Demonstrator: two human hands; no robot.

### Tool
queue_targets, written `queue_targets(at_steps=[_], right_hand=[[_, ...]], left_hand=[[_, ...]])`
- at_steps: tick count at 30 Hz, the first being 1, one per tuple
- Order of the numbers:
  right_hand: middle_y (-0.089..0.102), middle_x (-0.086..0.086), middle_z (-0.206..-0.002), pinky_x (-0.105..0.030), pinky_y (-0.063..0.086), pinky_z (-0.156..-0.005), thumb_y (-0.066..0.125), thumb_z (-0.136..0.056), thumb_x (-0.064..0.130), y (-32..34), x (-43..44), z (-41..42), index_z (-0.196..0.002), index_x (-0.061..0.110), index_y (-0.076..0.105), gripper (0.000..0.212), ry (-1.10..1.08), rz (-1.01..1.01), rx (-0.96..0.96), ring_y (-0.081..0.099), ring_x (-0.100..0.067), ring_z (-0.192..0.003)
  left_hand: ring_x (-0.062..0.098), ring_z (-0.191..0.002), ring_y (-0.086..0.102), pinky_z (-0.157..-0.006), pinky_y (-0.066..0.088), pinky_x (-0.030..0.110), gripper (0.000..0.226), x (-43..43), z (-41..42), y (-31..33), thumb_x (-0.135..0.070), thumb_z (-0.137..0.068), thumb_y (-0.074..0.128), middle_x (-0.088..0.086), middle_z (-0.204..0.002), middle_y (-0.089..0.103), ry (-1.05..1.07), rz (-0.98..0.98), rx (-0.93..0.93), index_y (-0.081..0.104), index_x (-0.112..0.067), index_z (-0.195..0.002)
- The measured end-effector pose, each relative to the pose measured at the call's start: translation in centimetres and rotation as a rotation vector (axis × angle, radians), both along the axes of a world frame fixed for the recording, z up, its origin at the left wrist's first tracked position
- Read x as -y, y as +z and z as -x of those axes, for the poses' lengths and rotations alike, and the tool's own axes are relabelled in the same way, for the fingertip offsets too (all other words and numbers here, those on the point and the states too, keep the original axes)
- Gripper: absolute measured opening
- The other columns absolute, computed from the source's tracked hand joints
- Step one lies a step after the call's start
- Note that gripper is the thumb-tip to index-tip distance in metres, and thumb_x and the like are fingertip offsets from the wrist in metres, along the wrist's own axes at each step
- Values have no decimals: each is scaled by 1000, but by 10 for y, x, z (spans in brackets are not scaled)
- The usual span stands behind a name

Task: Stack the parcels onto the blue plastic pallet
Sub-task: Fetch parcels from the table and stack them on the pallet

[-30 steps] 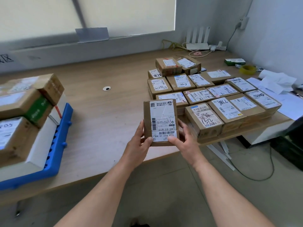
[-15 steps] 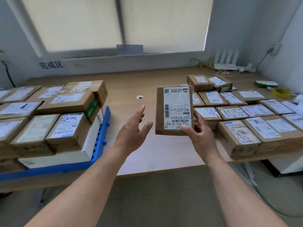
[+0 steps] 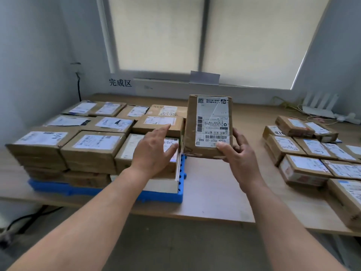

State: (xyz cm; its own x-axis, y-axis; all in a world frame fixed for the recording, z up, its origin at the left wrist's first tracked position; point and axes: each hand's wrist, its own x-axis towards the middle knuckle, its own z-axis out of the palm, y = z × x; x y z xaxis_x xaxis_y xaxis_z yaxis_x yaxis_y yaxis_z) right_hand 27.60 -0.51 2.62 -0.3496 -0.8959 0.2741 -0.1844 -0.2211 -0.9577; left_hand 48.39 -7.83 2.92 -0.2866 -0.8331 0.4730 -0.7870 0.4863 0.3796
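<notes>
A pale wooden table stood under a blinded window, beside a wall sign reading 完成区. The right hand gripped a parcel upright just right of the blue plastic pallet, its label showing "P021-00 A68". The left hand held straight, spread fingers over the stacked parcels.

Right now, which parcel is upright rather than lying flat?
The parcel in the right hand, label facing the camera; all others lie flat on the pallet or table.
</notes>
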Motion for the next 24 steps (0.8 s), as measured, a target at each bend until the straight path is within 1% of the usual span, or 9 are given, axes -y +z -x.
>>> queue_targets(at_steps=[6, 8, 10, 12, 16, 18, 20, 22, 24], right_hand=[[71, 5, -102, -30, 56, -76, 65, -87, 18, 6, 38, -81, -141, 27, 42, 59, 71, -12, 58, 71, -11, -89], [72, 5, -100, -34, 57, -79, 65, -87, 17, 9, 52, -104, -140, 28, 44, 58, 88, -19, 70, 71, -13, -89], [72, 2, -103, -39, 57, -84, 66, -87, 16, 11, 66, -125, -138, 27, 46, 56, 113, -21, 65, 71, -17, -92], [72, 2, -103, -39, 57, -84, 66, -87, 17, 12, 80, -144, -140, 24, 46, 57, 132, -25, 52, 71, -17, -91], [72, 8, -97, -37, 57, -83, 68, -86, 18, 13, 116, -173, -140, 27, 46, 59, 165, -40, 29, 71, -14, -89], [72, 7, -96, -36, 57, -82, 67, -86, 18, 13, 136, -185, -141, 27, 45, 60, 187, -43, 41, 71, -13, -88], [72, 6, -99, -35, 57, -82, 67, -86, 19, 14, 160, -197, -141, 26, 45, 60, 216, -43, 50, 71, -13, -89], [72, 5, -101, -39, 57, -86, 68, -85, 21, 14, 185, -208, -141, 27, 45, 61, 234, -47, 62, 71, -14, -90], [72, 5, -100, -43, 56, -87, 70, -84, 25, 14, 212, -220, -141, 28, 44, 63, 244, -53, 71, 71, -15, -90]], left_hand=[[20, -135, 38, -108, 37, 39, 66, 25, -85, 3, -48, -92, 53, 1, -147, 42, 94, 33, 54, 27, -24, -148], [19, -135, 37, -109, 35, 38, 66, 33, -110, 5, -47, -92, 52, 1, -147, 42, 113, 34, 63, 27, -23, -148], [19, -136, 36, -108, 33, 37, 66, 44, -132, 6, -49, -93, 51, 1, -148, 41, 141, 33, 71, 27, -22, -148], [19, -137, 36, -108, 34, 38, 67, 55, -150, 4, -53, -93, 49, 1, -148, 40, 169, 23, 78, 27, -23, -148], [19, -138, 34, -108, 36, 41, 69, 79, -177, -1, -57, -92, 47, 1, -150, 38, 228, 7, 78, 27, -23, -148], [19, -137, 36, -108, 38, 42, 71, 93, -189, -1, -60, -91, 46, 0, -149, 39, 250, 11, 83, 27, -24, -148], [19, -134, 39, -105, 38, 40, 71, 109, -203, -2, -60, -91, 47, 0, -147, 42, 265, 6, 88, 27, -24, -148], [19, -132, 40, -103, 39, 38, 70, 126, -216, -1, -58, -91, 47, 0, -146, 43, 271, -6, 99, 27, -23, -148], [19, -134, 38, -104, 37, 38, 68, 146, -227, 2, -55, -92, 48, 1, -147, 42, 283, -14, 122, 28, -22, -148]])
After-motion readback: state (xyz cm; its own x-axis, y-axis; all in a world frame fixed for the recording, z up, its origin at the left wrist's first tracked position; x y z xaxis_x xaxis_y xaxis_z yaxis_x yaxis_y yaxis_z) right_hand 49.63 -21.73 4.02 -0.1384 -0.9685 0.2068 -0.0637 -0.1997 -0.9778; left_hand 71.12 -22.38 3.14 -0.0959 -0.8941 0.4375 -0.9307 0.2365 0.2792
